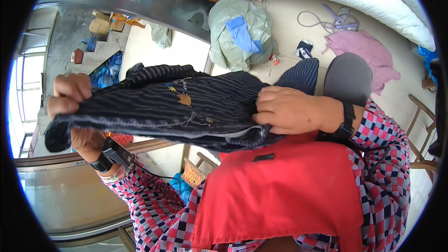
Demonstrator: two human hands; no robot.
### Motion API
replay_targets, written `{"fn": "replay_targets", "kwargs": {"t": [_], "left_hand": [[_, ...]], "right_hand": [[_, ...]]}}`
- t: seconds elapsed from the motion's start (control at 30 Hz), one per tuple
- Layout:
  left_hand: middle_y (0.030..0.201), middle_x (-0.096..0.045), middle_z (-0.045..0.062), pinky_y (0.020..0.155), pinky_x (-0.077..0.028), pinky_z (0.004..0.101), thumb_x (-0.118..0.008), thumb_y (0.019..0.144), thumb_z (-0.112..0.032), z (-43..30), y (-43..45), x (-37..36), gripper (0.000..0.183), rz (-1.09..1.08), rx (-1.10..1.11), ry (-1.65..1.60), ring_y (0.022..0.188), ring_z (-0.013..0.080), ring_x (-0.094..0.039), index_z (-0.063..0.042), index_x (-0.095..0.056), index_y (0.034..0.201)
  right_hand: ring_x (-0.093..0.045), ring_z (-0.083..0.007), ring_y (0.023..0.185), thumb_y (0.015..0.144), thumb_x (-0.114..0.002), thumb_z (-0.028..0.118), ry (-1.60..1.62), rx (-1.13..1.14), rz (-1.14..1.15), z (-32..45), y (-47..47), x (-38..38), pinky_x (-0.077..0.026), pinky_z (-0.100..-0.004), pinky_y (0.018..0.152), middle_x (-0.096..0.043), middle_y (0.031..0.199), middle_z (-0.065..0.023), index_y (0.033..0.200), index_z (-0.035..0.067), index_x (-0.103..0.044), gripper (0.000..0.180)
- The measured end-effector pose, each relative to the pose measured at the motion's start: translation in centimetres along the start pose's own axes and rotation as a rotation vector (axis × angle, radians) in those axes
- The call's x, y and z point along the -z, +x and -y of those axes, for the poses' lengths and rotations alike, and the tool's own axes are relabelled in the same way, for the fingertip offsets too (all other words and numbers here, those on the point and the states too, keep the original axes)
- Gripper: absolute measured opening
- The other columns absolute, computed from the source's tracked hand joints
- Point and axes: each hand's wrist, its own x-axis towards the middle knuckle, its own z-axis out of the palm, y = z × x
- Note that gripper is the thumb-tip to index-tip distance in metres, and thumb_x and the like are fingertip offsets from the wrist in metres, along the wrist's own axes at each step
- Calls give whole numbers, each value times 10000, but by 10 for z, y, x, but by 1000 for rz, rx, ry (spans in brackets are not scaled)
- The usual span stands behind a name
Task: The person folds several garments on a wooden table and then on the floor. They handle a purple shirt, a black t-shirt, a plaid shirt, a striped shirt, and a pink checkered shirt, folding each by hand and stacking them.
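Note:
A dark striped cloth garment [217, 94] with a small brown and yellow embroidered or printed motif is stretched between my hands, above a red apron [280, 189]. At its far left end, my left hand [71, 101] grips the cloth between thumb and fingers. My right hand [287, 110] is closed on its right part, close to a rolled or folded edge. Part of a blue striped cloth [301, 73] shows beyond my right hand; whether it belongs to the same garment I cannot tell. Folds hide some of my fingertips.
A large pale green plastic sack [224, 10] stands on the floor with a blue cloth [241, 33] on it. Further right lie a rope [315, 21], a small dark cloth [304, 49] and a pink cloth [364, 52]. A wooden chair [421, 115] is at the right, a sliding door frame [154, 14] at the left.

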Motion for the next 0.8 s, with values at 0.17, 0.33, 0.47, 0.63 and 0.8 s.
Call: {"fn": "replay_targets", "kwargs": {"t": [0.17,0.33,0.47,0.63,0.8], "left_hand": [[877,-412,14,886,-410,421,-755,794,-434,-1,-15,-8,339,-271,61,15,830,187,-483,-180,-539,855],[838,-398,26,698,-366,365,-677,884,-375,-4,-7,3,309,-203,140,-152,721,175,-434,-147,-492,785],[796,-394,45,584,-324,318,-654,898,-331,1,-7,6,328,-184,117,-135,640,177,-411,-113,-459,750],[803,-438,76,551,-381,308,-651,896,-327,5,-9,-15,311,-225,101,-172,625,196,-461,-88,-491,779],[796,-491,82,554,-434,304,-649,900,-332,-3,8,-29,305,-118,28,-134,606,199,-516,-79,-512,798]], "right_hand": [[-516,-153,532,774,-614,137,-391,94,-119,18,3,9,-412,-288,437,-493,672,14,1021,57,-616,260],[-523,-155,553,745,-626,109,-639,-154,-214,20,-5,27,-424,-292,463,-497,740,-17,1102,56,-617,361],[-536,-165,558,745,-624,108,-717,-202,-270,16,-18,41,-433,-300,464,-525,824,-35,1148,78,-604,404],[-521,-193,534,703,-661,126,-242,49,-338,31,-9,50,-407,-322,449,-500,770,-24,947,100,-591,255],[-515,-370,1143,780,-710,106,187,-17,-292,36,29,64,-409,-413,948,-474,1338,-191,893,65,-562,191]]}}
